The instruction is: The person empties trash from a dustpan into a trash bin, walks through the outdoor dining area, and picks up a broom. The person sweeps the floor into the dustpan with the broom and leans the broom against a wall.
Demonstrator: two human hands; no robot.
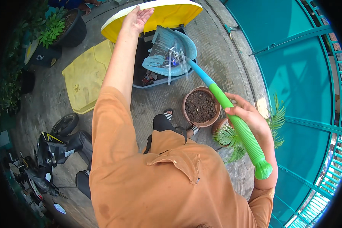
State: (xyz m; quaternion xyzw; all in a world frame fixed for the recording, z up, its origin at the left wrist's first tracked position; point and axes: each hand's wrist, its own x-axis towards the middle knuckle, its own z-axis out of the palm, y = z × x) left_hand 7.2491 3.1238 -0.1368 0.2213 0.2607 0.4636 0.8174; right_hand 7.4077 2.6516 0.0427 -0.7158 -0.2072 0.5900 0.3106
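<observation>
My left hand [137, 19] grips the raised yellow lid [171, 13] of a dark bin [148, 83] by its pale edge. My right hand [245, 114] is closed around the green ribbed grip of a long handle [250, 146], whose light blue upper part runs to a blue plastic scoop [159, 57]. The scoop is tilted over the bin's opening, with clear plastic strips and small mixed litter on it. More litter shows inside the bin below the scoop. A round pot of soil [199, 104] stands on the pavement just below the bin, near my feet.
A second yellow lid [83, 78] is at the left, near potted plants [70, 32]. A parked motorbike [53, 159] fills the lower left. A small palm [226, 138] is by my right arm. A teal metal gate [292, 79] runs along the right. Someone's bare foot [86, 9] shows at the top left.
</observation>
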